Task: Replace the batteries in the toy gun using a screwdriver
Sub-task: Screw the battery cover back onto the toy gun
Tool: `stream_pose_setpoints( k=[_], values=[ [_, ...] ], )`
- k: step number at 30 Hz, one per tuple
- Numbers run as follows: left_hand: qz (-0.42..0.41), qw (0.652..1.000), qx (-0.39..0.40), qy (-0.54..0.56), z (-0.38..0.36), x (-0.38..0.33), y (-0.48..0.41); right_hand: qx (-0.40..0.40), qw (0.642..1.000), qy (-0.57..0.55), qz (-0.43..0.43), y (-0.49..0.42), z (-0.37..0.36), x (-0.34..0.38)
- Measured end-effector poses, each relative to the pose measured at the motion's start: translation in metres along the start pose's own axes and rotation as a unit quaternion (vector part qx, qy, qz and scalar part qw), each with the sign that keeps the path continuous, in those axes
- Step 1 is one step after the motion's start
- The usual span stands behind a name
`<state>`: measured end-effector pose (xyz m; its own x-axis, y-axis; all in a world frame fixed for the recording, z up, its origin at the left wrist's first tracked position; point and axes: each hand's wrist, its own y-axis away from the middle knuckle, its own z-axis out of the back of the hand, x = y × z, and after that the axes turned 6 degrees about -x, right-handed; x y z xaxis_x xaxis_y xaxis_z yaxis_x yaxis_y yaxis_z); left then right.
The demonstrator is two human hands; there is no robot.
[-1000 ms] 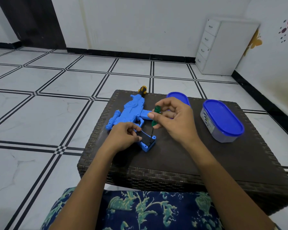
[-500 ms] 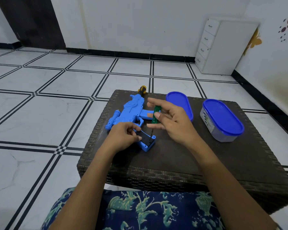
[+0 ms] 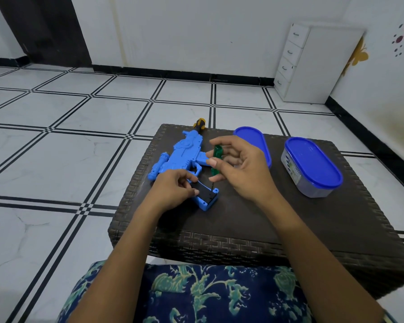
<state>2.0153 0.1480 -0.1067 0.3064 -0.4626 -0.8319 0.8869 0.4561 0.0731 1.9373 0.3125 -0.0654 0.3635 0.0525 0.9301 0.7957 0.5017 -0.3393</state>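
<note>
A blue toy gun (image 3: 181,155) lies on its side on the dark woven table (image 3: 266,220), its grip pointing toward me. The black battery cover (image 3: 204,193) sits in the grip's end. My left hand (image 3: 173,190) holds the grip, thumb and fingers curled around it beside the cover. A green-handled screwdriver (image 3: 216,159) stands nearly upright, its tip down on the cover near the grip's right edge. My right hand (image 3: 239,169) pinches the handle between thumb and fingertips.
A blue lid (image 3: 254,142) lies flat behind my right hand. A clear oval container with a blue lid (image 3: 311,166) stands at the right. A yellow-and-black tool (image 3: 200,123) pokes out past the gun at the table's far edge. White drawers (image 3: 313,64) stand in the corner.
My right fingers first closed on the screwdriver handle, spread out half a second ago, and now curl round it again, thumb shifted. The gun and my left hand stayed put.
</note>
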Motion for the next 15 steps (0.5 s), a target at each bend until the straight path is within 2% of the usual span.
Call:
stream_pose_setpoints(
  k=[7, 13, 15],
  values=[
    [0.003, 1.000, 0.003, 0.001, 0.0003, -0.0004, 0.0000, 0.018, 1.000, -0.012, 0.015, 0.0000, -0.0011, -0.0014],
    [0.008, 1.000, 0.003, 0.001, -0.0001, 0.0004, -0.0015, -0.041, 0.999, 0.011, 0.018, 0.0003, -0.0024, 0.0013],
    [0.008, 1.000, 0.003, -0.001, -0.0002, 0.0003, -0.0014, -0.029, 0.999, 0.004, 0.021, 0.0001, -0.0018, 0.0001]
  ],
)
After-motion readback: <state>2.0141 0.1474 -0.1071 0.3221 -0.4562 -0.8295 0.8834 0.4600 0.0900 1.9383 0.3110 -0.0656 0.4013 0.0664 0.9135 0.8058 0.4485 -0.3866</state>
